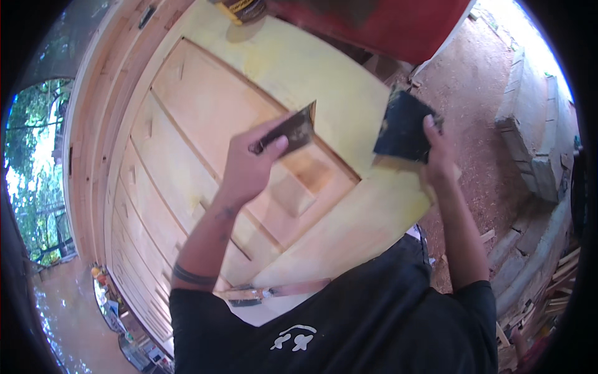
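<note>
So the thing to watch here, I'd say, is how the two tools line up over the wooden panel (283, 65); the left hand (249, 165) is wrapped around a small scraper (298, 132) above the panel's recessed part; the scraper's long axis slopes up and to the right, flared end leading, so it points roughly at the dark plate (400, 128); that squarish plate is over the panel's right-hand edge, pinched by its right side in the right hand (442, 156), though I can't tell what the fingers behind it are doing; the tools aren't touching, there's bare panel showing between them; the left hand is nearer the panel's middle, the right is way out by the edge; oh, and a tin (243, 11) sits at the panel's far end.
</note>
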Motion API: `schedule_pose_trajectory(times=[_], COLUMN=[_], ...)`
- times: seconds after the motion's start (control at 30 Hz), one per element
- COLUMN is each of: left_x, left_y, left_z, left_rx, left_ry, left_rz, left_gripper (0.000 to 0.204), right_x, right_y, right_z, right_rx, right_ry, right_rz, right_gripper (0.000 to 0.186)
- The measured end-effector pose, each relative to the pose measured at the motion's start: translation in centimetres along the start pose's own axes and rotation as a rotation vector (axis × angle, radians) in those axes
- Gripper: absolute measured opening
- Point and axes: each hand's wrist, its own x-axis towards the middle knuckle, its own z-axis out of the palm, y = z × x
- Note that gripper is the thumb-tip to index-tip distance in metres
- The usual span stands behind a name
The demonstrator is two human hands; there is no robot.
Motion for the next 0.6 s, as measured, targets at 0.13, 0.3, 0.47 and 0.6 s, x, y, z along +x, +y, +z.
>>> schedule_pose_trajectory(times=[0.13,0.3,0.47,0.6], left_x=[-2.4,-3.2,-4.1,-3.5], left_y=[2.2,0.7,-2.2,4.1], left_z=[3.6,7.8,6.1,3.1], left_rx=[-0.214,0.235,0.363,0.385], left_ry=[0.156,0.079,-0.011,-0.026], left_rz=[0.097,0.664,0.547,0.484], left_gripper=[0.039,0.060,0.051,0.048], right_x=[-3.2,-6.0,-8.3,-7.9], right_y=[0.0,-1.8,-4.0,-2.5], right_z=[3.6,5.3,4.6,3.8], right_rx=[0.354,0.484,0.533,0.257], right_ry=[-0.100,-0.152,-0.224,-0.183], right_rz=[0.041,0.123,0.108,-0.153], right_gripper=[0.028,0.030,0.031,0.026])
